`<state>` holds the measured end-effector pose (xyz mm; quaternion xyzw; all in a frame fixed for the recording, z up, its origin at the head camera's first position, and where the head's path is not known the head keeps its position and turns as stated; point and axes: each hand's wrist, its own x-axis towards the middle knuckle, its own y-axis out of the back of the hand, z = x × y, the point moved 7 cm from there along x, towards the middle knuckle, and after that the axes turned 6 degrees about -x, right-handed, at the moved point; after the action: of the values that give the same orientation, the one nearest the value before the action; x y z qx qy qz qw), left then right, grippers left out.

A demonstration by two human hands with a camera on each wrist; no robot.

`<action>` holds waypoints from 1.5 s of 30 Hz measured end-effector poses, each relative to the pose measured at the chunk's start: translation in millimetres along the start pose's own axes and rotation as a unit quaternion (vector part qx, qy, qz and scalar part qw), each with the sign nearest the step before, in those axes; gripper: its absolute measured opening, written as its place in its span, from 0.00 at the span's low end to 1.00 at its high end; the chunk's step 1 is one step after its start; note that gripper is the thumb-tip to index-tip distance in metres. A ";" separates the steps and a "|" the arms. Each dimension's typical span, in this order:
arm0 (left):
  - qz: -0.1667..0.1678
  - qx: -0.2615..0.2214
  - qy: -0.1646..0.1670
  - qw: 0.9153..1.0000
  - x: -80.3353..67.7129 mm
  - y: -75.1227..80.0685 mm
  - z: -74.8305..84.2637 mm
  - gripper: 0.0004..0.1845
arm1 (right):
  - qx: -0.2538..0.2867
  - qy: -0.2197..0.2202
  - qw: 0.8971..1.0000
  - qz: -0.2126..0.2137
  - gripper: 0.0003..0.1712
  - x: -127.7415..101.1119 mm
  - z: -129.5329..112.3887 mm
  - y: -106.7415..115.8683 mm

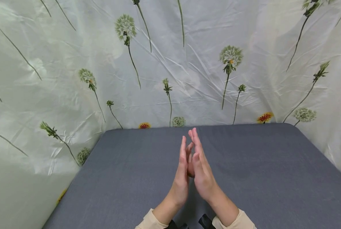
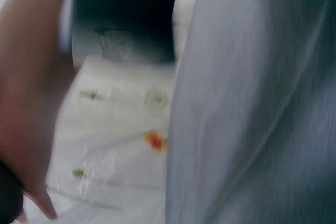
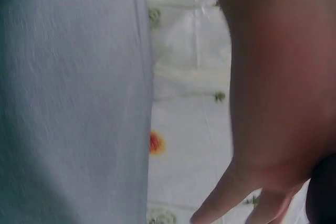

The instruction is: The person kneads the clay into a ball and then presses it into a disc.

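Observation:
Above the grey surface, in the head view, my left hand [image 1: 181,178] and right hand [image 1: 203,173] stand palm to palm, with straight fingers pointing up and away. Between the palms shows part of a rounded, reddish-brown thing [image 1: 191,170] with a dark lower edge; the hands hide most of it, and I cannot tell its kind. A dark rounded shape [image 2: 8,195] lies against the left palm in the left wrist view. The right wrist view has a similar dark shape [image 3: 323,195] beside the right palm. Light sleeves [image 1: 151,221] cover both forearms.
The grey padded tabletop [image 1: 259,165] spreads under the hands, its far edge against a pale curtain [image 1: 187,63] printed with dandelions and flowers. More of the curtain hangs along the left and right sides. Black wrist devices [image 1: 206,221] sit below the hands.

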<state>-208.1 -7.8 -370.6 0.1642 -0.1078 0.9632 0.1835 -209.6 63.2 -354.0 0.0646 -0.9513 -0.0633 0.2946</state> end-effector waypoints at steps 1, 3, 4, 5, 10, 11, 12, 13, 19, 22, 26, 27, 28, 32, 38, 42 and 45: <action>-0.009 0.004 -0.005 1.000 -1.6 -4.3 2.5 0.36 | 0.004 -0.006 1.000 0.006 0.37 1.5 2.0 3.5; -0.018 0.012 -0.017 1.000 -3.8 -9.2 8.9 0.36 | 0.015 -0.020 1.000 0.008 0.38 3.4 7.0 6.7; -0.017 0.015 -0.024 0.999 -3.8 -9.3 12.5 0.36 | 0.017 -0.027 0.999 0.006 0.38 3.4 9.3 6.2; -0.014 0.019 -0.033 0.999 -3.3 -7.9 16.3 0.36 | 0.023 -0.036 0.999 0.000 0.38 3.1 11.5 4.2; 0.031 0.027 -0.062 0.997 4.7 14.4 31.4 0.41 | 0.026 -0.055 0.997 -0.044 0.35 -4.4 14.3 -19.1; 0.043 0.025 -0.065 0.997 6.6 20.4 32.6 0.43 | 0.027 -0.053 0.997 -0.057 0.35 -6.7 13.1 -25.0; 0.055 0.020 -0.067 0.996 8.5 26.2 33.3 0.45 | 0.026 -0.052 0.996 -0.068 0.35 -9.1 11.7 -30.5; 0.067 0.015 -0.069 0.995 10.7 31.9 33.2 0.46 | 0.026 -0.054 0.995 -0.080 0.34 -11.8 10.4 -35.7; 0.093 -0.010 -0.041 0.995 17.7 44.2 16.1 0.46 | 0.006 -0.039 0.995 -0.095 0.33 -20.0 -1.3 -43.5; 0.060 -0.029 -0.013 0.998 16.5 30.2 2.7 0.42 | -0.012 0.001 0.998 -0.063 0.34 -15.9 -6.5 -31.1; 0.010 -0.049 0.009 0.999 10.2 5.0 -5.5 0.39 | -0.027 0.024 0.999 -0.015 0.34 -6.0 -5.5 -7.0; 0.001 -0.045 0.010 0.999 8.5 -0.3 -5.4 0.38 | -0.027 0.023 0.999 -0.006 0.35 -3.6 -3.8 -1.4; -0.008 -0.039 0.011 0.999 6.7 -4.6 -4.5 0.38 | -0.024 0.015 1.000 0.001 0.35 -1.4 -1.4 3.2; -0.018 -0.005 -0.009 1.000 3.2 -8.2 8.3 0.38 | 0.006 -0.026 1.000 -0.002 0.36 0.8 10.2 5.8; 0.061 0.019 -0.079 0.995 12.6 29.2 33.0 0.44 | 0.033 -0.061 0.995 -0.073 0.35 -13.5 13.9 -34.1; 0.091 0.013 -0.073 0.993 19.4 47.3 26.6 0.47 | 0.033 -0.058 0.993 -0.095 0.33 -21.3 3.2 -47.7; 0.073 -0.006 -0.037 0.997 21.0 40.4 11.8 0.44 | 0.014 -0.018 0.997 -0.077 0.33 -18.1 -7.6 -38.8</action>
<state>-238.9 -41.0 -358.2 0.1907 -0.1325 0.9665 0.1093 -187.1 27.3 -363.9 0.1406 -0.9495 -0.0737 0.2706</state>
